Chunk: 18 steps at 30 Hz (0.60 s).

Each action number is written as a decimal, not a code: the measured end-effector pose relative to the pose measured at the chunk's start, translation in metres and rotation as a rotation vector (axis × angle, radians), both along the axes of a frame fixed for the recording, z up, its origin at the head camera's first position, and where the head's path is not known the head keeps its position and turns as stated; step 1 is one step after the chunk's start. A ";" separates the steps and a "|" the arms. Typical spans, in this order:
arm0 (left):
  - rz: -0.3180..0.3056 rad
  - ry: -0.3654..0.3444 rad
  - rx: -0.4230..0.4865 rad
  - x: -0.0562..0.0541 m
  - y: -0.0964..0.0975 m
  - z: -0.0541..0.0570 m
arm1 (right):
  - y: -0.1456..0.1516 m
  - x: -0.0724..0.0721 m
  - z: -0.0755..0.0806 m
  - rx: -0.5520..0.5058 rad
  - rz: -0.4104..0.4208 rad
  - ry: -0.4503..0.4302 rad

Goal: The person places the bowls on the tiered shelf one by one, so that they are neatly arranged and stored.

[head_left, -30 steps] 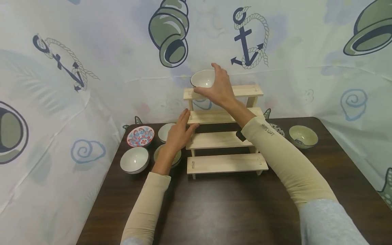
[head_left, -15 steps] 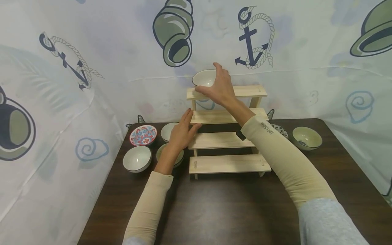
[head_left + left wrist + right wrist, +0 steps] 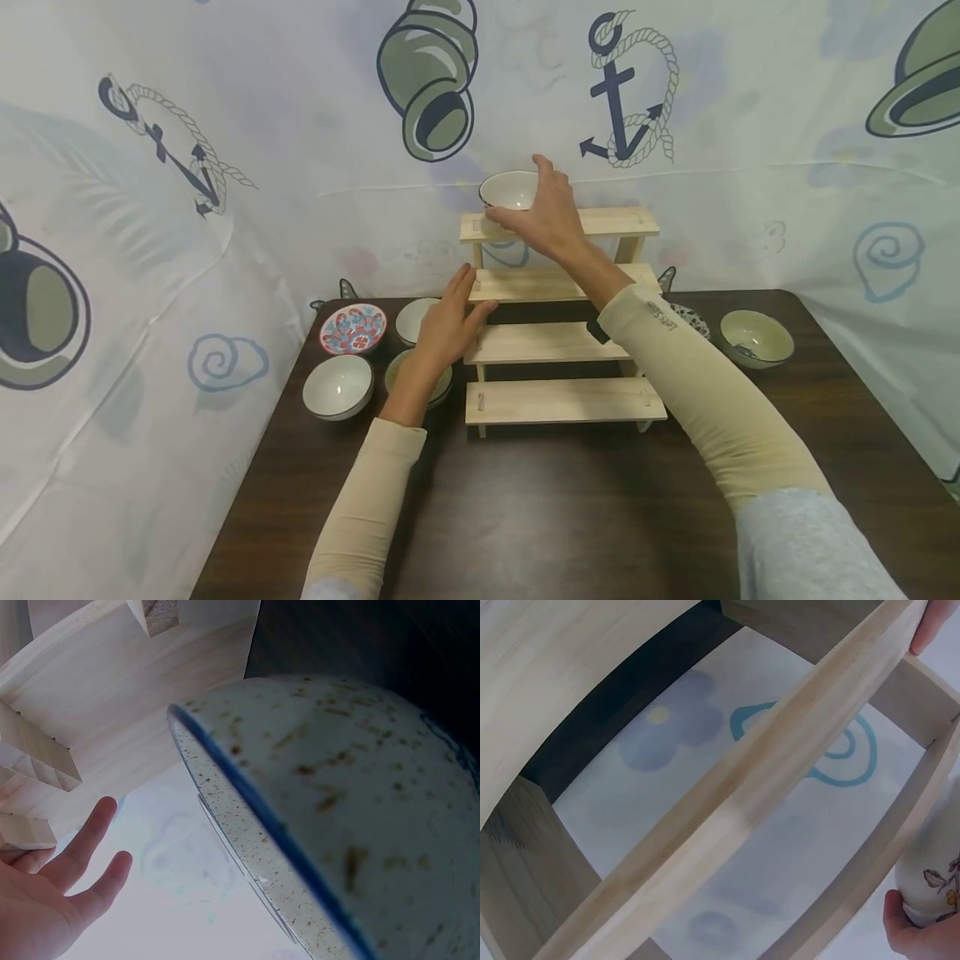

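The right grip (image 3: 551,217) is pinching a white bowl (image 3: 512,191) at the left end of the top shelf (image 3: 615,222) on a wooden rack (image 3: 566,402), while the left grip (image 3: 447,327), fingers extended and holding nothing, is resting by the rack's left edge. I'm thinking the bowl could topple if it's overhanging that narrow shelf on release. On the tabletop (image 3: 517,517), the red-patterned bowl (image 3: 352,329) and green bowl (image 3: 756,337) are showing only painted decoration inside.
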State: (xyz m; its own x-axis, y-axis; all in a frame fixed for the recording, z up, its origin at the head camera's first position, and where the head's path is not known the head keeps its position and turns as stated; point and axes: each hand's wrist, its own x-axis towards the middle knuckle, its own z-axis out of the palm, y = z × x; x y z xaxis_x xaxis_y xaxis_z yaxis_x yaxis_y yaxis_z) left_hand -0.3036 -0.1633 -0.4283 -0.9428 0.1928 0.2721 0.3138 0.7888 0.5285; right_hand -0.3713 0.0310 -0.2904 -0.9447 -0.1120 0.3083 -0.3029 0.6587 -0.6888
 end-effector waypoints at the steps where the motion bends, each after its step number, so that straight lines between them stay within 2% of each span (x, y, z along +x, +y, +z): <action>1: 0.000 -0.002 0.001 0.000 0.000 0.000 | 0.001 0.000 0.000 0.006 0.006 -0.002; 8: -0.004 -0.008 0.011 0.001 0.002 0.001 | 0.012 0.012 0.002 0.110 0.033 -0.018; 13: -0.002 -0.007 0.013 0.002 0.002 0.001 | 0.025 0.024 0.003 0.159 0.038 0.043; 18: 0.001 -0.003 0.014 0.002 0.002 0.000 | 0.037 0.029 0.002 0.161 0.043 0.077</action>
State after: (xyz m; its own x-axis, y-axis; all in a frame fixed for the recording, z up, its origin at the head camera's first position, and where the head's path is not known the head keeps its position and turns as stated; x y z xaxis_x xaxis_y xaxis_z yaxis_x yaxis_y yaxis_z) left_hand -0.3017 -0.1609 -0.4280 -0.9439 0.1883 0.2714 0.3114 0.7817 0.5404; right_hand -0.3424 0.0680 -0.2883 -0.9122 -0.2053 0.3545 -0.3809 0.7438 -0.5493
